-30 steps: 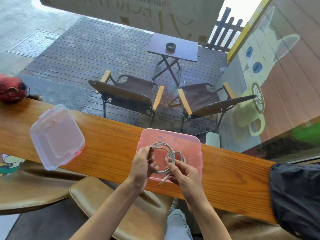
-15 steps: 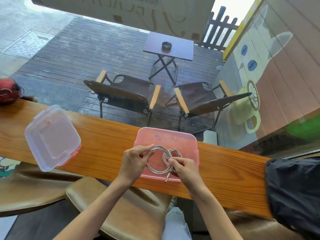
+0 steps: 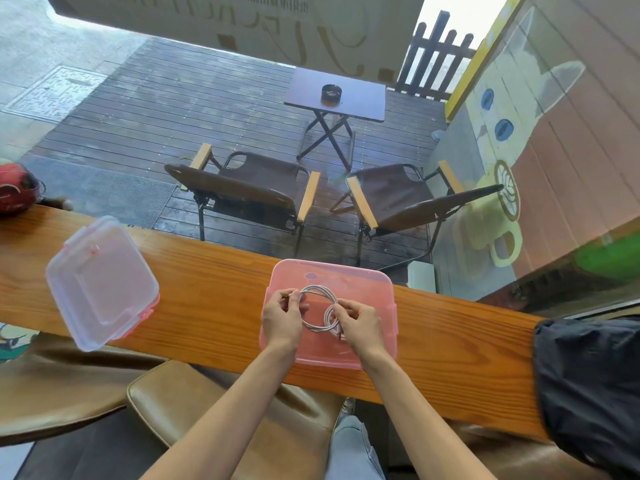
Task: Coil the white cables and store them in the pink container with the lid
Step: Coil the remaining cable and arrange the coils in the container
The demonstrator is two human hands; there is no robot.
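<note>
A pink container stands open on the wooden counter, straight ahead of me. Over its inside I hold a coiled white cable in both hands. My left hand pinches the left side of the big loop. My right hand grips the right side, where a smaller loop and the cable's plug end hang by my fingers. The clear lid with pink clips lies apart on the counter, far to the left.
A red round object sits at the counter's far left end. A dark garment drapes over the counter's right end. Tan cushioned seats are below the counter. Beyond a window are two chairs and a small table.
Both hands lowered the coiled cable toward the inside of the pink container. The loose plug end, which stuck out below the coil, now sits tucked at my right fingers.
</note>
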